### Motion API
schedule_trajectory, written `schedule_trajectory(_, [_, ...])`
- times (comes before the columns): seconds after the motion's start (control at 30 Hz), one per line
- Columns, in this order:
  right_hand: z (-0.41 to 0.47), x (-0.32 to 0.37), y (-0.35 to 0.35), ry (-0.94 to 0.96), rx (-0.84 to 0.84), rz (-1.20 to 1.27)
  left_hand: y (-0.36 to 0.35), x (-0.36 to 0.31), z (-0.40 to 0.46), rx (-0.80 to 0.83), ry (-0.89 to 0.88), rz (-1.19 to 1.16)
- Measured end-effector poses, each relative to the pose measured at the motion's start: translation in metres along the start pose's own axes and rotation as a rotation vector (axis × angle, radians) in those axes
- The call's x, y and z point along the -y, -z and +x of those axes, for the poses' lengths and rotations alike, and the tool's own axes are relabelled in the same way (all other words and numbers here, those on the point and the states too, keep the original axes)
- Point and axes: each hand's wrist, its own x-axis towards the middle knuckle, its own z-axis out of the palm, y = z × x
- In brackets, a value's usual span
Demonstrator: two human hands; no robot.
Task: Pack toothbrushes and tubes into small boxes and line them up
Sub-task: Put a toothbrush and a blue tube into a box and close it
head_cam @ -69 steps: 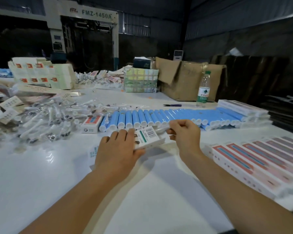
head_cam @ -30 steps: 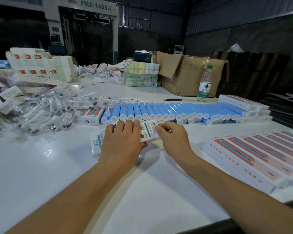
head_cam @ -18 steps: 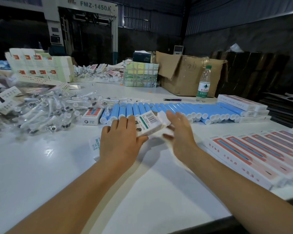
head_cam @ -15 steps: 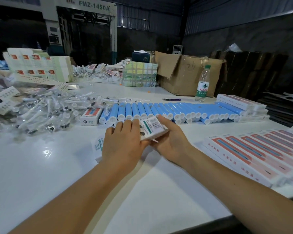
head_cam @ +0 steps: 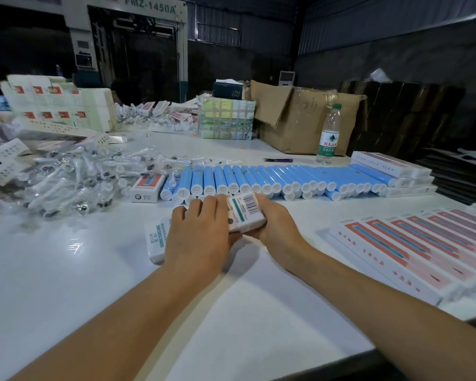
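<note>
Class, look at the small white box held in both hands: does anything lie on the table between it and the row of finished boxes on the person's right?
Nothing visible does. The small white box sits gripped between the left hand and right hand; only bare white table shows between it and the row of finished boxes.

Far across the white table (head_cam: 66,284) we see a big brown cardboard box (head_cam: 300,125) with its flap open, and a clear water bottle (head_cam: 328,134) with a green cap stands just to the right in front of it. Small dark scissors (head_cam: 278,160) lie on the table near the bottle, to its left. Far at the back stands a big gray machine (head_cam: 132,37) with "FMZ-1450A" on it, and a white floor fan unit (head_cam: 286,77) peeks up behind the brown box.
</note>
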Motion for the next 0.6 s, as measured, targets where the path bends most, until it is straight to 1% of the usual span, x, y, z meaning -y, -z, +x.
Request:
schedule_trajectory(0.2, [0.003,0.009,0.004,0.010,-0.098,0.083,0.009,0.002,0.001,0.003,0.014,-0.064])
schedule_trajectory(0.37, [0.000,0.010,0.004,0.016,-0.074,0.055,0.010,0.001,0.000,-0.027,-0.017,-0.061])
schedule_trajectory(0.5, [0.001,0.009,0.001,-0.050,-0.076,0.119,0.009,0.001,0.002,-0.030,-0.050,-0.005])
schedule_trajectory(0.6, [0.000,0.006,0.001,-0.020,-0.036,0.084,0.007,0.003,0.001,-0.035,-0.050,0.006])
